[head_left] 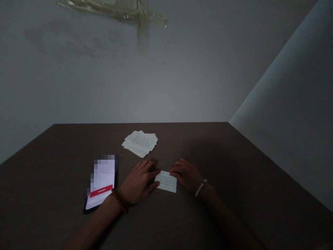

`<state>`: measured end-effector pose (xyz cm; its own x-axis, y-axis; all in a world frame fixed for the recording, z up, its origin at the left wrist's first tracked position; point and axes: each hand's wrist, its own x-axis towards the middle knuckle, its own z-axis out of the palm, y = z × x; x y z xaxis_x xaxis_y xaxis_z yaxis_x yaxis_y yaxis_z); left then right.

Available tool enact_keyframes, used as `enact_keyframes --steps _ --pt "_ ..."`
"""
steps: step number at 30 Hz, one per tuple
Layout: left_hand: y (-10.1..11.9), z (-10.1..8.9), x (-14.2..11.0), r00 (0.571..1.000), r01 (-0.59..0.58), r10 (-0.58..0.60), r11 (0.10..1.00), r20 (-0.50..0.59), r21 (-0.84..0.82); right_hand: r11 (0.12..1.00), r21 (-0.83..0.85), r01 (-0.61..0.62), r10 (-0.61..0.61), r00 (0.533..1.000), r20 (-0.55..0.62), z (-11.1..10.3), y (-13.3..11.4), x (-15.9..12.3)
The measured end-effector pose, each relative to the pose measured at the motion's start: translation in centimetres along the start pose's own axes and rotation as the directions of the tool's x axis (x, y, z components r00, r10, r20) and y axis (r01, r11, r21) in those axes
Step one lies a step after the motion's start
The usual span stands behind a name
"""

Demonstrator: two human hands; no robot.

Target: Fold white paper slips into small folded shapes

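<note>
A small printed slip of paper (166,181) lies on the brown table between my two hands. My left hand (137,180) rests at its left edge, thumb and forefinger spread apart and touching the paper, the other fingers stretched forward. At the slip's upper right corner is my right hand (187,175), its fingers bent and pressed together on the paper's edge; the thumb shows only in part. A brown bead bracelet (120,200) circles my left wrist, and a pale bead bracelet (201,188) my right.
Behind my left hand, a fanned pile of printed papers (140,143) lies on the table (208,146). A phone (102,187) with a lit screen and a red bar lies left of my left hand. A grey wall (177,86) rises behind the table, another at right.
</note>
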<state>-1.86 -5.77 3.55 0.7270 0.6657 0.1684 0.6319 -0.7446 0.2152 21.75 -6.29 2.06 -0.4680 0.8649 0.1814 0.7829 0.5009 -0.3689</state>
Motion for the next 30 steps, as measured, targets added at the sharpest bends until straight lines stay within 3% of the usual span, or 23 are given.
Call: enact_keyframes --steps 7,20,30 --pt "0.2 -0.3 0.0 0.999 0.040 -0.040 0.999 0.018 0.013 0.999 -0.028 0.044 -0.045 0.998 -0.047 0.5 -0.3 -0.8" --pt "-0.6 -0.6 -0.2 1.000 0.028 -0.028 0.999 -0.001 0.016 0.976 -0.151 0.157 -0.152 0.987 0.044 -0.5 -1.8 -0.6" --pt "0.1 -0.5 0.2 0.999 -0.009 0.012 0.997 -0.038 0.080 0.937 -0.192 0.291 -0.290 0.956 0.034 0.6 0.2 0.2"
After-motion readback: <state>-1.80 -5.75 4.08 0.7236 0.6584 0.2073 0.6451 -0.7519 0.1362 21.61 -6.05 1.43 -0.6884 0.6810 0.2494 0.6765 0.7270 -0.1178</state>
